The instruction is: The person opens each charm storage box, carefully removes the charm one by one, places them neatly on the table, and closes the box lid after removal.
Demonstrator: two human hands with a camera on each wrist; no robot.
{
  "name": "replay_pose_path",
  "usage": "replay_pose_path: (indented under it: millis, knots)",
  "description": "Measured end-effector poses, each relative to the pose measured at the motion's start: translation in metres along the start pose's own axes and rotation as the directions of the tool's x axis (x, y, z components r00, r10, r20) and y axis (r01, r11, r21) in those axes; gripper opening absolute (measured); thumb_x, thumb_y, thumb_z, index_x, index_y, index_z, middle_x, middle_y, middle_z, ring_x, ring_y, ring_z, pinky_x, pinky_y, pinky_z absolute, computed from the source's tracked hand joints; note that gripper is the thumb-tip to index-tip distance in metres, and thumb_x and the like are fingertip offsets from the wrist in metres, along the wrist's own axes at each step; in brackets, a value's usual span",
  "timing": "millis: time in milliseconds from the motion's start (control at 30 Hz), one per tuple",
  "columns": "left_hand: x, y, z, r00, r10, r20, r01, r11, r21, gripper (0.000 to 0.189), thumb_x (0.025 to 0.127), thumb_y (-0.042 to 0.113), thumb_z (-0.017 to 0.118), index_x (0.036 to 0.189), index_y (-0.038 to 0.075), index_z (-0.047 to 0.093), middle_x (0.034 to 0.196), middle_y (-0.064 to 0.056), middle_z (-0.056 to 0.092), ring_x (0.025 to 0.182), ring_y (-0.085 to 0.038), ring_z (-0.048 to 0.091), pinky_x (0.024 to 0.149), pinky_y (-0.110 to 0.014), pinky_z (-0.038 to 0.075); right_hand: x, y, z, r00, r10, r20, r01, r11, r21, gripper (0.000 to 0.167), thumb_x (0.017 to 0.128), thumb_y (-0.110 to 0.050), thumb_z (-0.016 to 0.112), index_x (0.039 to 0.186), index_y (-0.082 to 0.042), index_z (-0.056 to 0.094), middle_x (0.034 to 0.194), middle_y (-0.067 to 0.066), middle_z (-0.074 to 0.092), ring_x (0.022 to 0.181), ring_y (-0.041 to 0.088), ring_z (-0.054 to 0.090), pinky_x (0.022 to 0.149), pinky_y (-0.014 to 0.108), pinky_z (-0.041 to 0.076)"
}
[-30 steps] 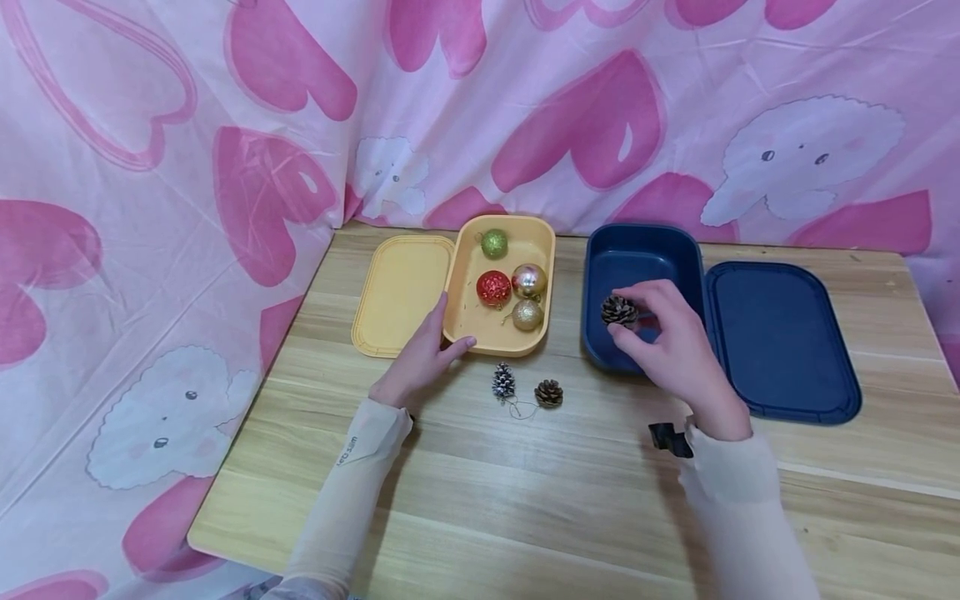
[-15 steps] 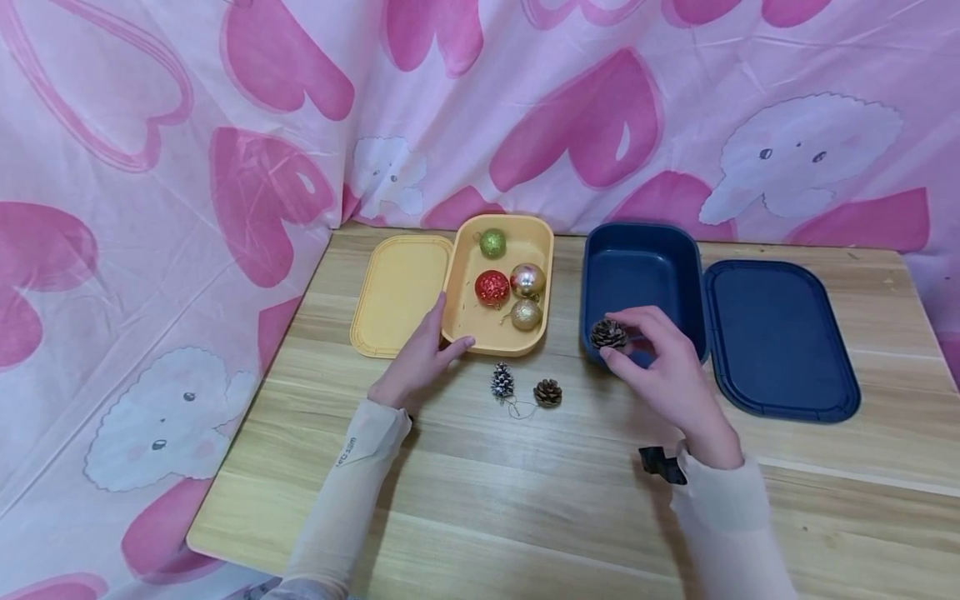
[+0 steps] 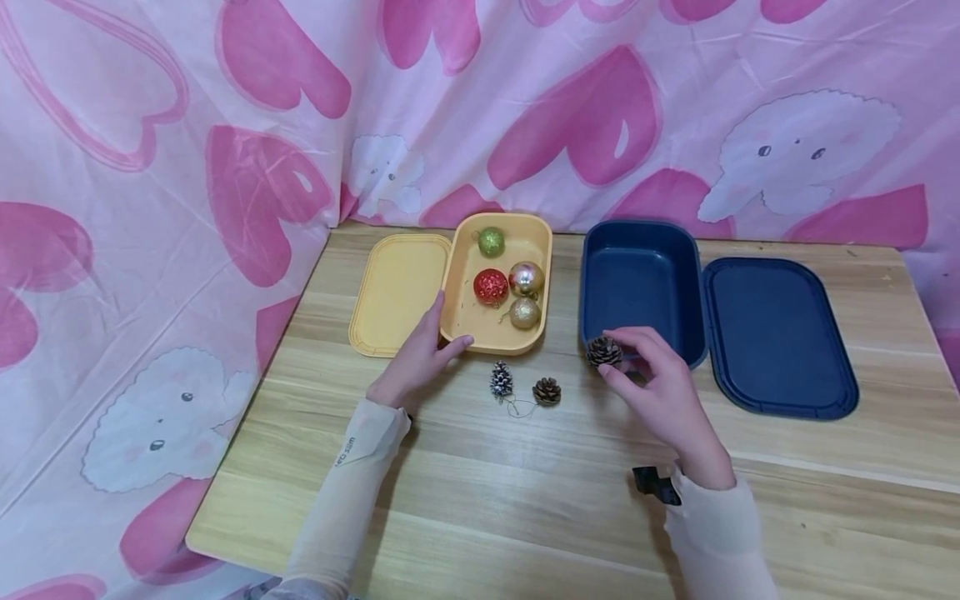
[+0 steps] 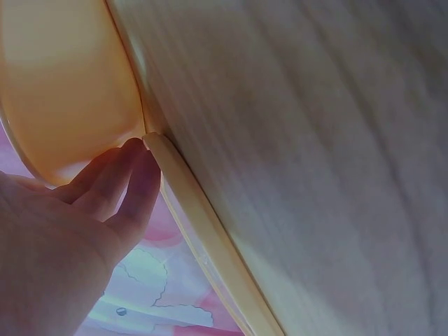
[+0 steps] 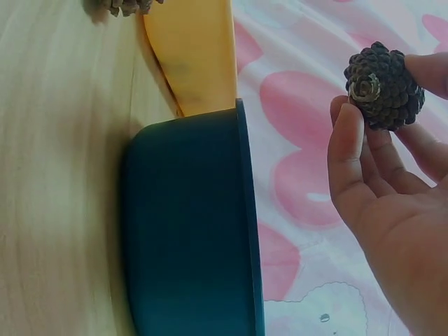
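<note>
In the head view my right hand (image 3: 660,387) pinches a brown pine cone (image 3: 603,352) between thumb and fingers, over the near rim of the dark blue box (image 3: 641,279). The right wrist view shows the held pine cone (image 5: 383,87) raised above the box's rim. My left hand (image 3: 420,354) rests against the near left corner of the yellow box (image 3: 468,321), fingers extended along its side and thumb at the front. Inside that box lie a green ball (image 3: 491,242), a red ball (image 3: 491,287), a shiny gold ball (image 3: 526,278) and a glittery gold ball (image 3: 524,312).
In front of the boxes lie a frosted pine cone (image 3: 501,380) with a thin string and a brown pine cone (image 3: 547,392). A yellow lid (image 3: 397,292) is left of the yellow box; a blue lid (image 3: 780,337) is right of the blue one. A pink curtain (image 3: 420,100) hangs behind the table.
My right hand has drawn the pine cone back toward me and slightly left, from over the blue box's inside to its near rim. The left hand stays at the yellow box.
</note>
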State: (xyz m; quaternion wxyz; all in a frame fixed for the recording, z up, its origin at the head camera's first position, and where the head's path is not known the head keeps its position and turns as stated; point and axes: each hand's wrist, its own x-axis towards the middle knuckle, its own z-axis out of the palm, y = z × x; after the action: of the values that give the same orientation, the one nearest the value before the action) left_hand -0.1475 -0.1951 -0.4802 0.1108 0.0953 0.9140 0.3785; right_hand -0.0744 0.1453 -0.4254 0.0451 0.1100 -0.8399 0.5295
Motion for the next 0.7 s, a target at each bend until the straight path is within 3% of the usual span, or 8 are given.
replay_pose_path:
  millis: [267,700]
  knots:
    - [-0.001,-0.001,-0.001,1.000,0.006,-0.005,-0.006,1.000,0.012,0.100,0.090,0.059,0.054,0.155,0.010,-0.005,0.162,-0.015,0.008,0.148,-0.026,0.020,0.121,-0.039,0.017,-0.007,0.005,0.003,1.000,-0.020,0.015,0.020,1.000,-0.005,0.038,0.086,0.000,0.069,0.122,-0.004,0.063,0.121,0.005,0.059,0.089,0.003,0.054,0.080,0.011,0.049]
    - [0.001,-0.001,0.001,1.000,-0.002,-0.003,0.002,1.000,0.000,0.100,0.090,0.060,0.054,0.156,0.012,-0.005,0.163,-0.013,0.008,0.148,-0.025,0.019,0.121,-0.039,0.017,-0.026,0.014,0.005,0.998,0.047,0.031,-0.049,0.998,0.044,0.037,0.088,0.000,0.067,0.124,-0.001,0.061,0.119,0.008,0.058,0.090,0.004,0.052,0.076,0.009,0.047]
